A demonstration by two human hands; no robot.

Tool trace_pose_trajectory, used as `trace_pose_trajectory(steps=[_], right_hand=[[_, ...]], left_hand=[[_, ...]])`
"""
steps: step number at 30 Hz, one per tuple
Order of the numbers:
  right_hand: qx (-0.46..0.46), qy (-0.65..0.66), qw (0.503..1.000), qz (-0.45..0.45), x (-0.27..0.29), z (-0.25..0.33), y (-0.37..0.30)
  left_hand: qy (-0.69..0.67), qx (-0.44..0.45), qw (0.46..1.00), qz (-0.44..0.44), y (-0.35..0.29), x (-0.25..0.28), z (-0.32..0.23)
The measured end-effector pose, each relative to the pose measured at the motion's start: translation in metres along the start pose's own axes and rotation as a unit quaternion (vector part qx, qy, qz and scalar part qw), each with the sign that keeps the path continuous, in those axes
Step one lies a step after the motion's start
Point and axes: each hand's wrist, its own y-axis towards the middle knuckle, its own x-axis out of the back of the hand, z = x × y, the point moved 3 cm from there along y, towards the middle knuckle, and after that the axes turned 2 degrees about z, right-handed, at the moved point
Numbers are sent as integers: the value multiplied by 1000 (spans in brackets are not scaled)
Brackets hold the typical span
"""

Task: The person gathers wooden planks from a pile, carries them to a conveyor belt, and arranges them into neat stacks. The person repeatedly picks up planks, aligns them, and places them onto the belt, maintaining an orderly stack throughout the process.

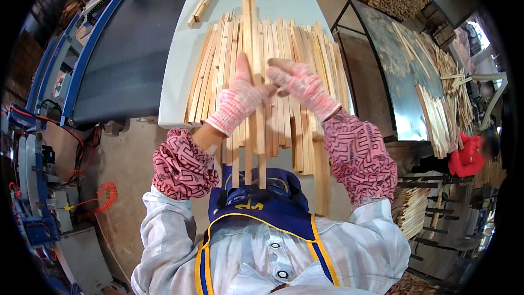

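Observation:
My left hand [243,98], in a white and pink knit glove, lies around long, pale wooden strips [249,16] in the middle of the pile. One finger stretches along the wood while the thumb reaches across it. To its right, my right hand [301,82], gloved alike, points its spread fingers left, close to the same strips. Those fingertips are slightly blurred, and I see nothing held in them. Beneath both hands, several wooden strips [213,71] lie side by side lengthwise. Some ends jut over the near table edge toward my blue apron [259,202].
The pale table [177,76] carries a separate pair of strips [206,1] at its far left. A black conveyor belt [128,49] in a blue frame stands left. At right is a dark metal-topped table [401,98] with loose strips; a person in red [466,155] is beyond.

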Motion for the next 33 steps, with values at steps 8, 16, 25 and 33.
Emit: trace_pose_trajectory(steps=[8, 16, 25, 33], right_hand=[[-10, -430, 898, 95, 16, 50, 18], [324, -396, 830, -221, 5, 81, 18], [29, -370, 924, 96, -95, 0, -29], [-81, -296, 942, -137, -115, -1, -85]], left_hand=[[704, -335, 576, -246, -28, 64, -69], [330, 97, 929, -139, 3, 169, 25], [-191, 83, 977, -37, -20, 148, 89], [-185, 86, 978, 54, -5, 150, 111]])
